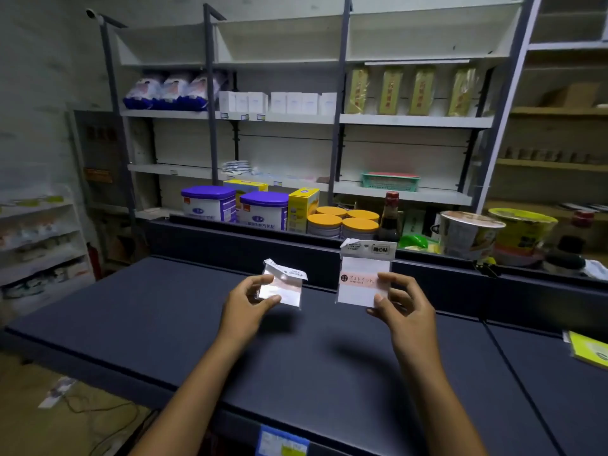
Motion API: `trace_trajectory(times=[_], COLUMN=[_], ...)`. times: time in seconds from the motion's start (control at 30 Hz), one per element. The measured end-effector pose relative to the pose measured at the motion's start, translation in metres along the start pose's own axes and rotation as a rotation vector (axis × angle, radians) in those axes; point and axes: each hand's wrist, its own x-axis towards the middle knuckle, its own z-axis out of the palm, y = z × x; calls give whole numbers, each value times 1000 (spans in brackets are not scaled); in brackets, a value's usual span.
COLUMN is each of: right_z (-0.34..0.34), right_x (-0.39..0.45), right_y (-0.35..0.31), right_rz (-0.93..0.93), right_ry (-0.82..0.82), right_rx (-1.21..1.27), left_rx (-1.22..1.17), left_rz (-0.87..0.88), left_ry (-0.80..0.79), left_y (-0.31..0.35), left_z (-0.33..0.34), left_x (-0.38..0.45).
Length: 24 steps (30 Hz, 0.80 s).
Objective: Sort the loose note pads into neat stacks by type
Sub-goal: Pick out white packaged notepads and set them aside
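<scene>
Note pads in clear wrappers sit one in each hand, held above the dark shelf top (164,324). Left hand (245,306) pinches a tilted pad packet (285,284) between thumb and fingers. Right hand (406,311) grips an upright pink-banded packet (360,281) by its right edge. A green pad (589,350) lies far right of that hand.

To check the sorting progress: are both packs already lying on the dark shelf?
No, the left hand and right hand each hold a pack above it.
</scene>
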Motion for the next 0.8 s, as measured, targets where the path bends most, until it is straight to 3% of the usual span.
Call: trace_trajectory(times=[0.43,0.67,0.8], right_z=[65,83,96], right_x=[6,12,21], right_y=[21,32,37], right_rz=[-10,9,25], right_ry=[121,120,80], right_rx=[-62,-106,-153], left_rx=[409,809,809], left_rz=[5,127,154], left_ry=[-287,-307,-381], left_y=[-58,-63,-57], left_z=[-11,-14,-20], left_x=[71,70,78])
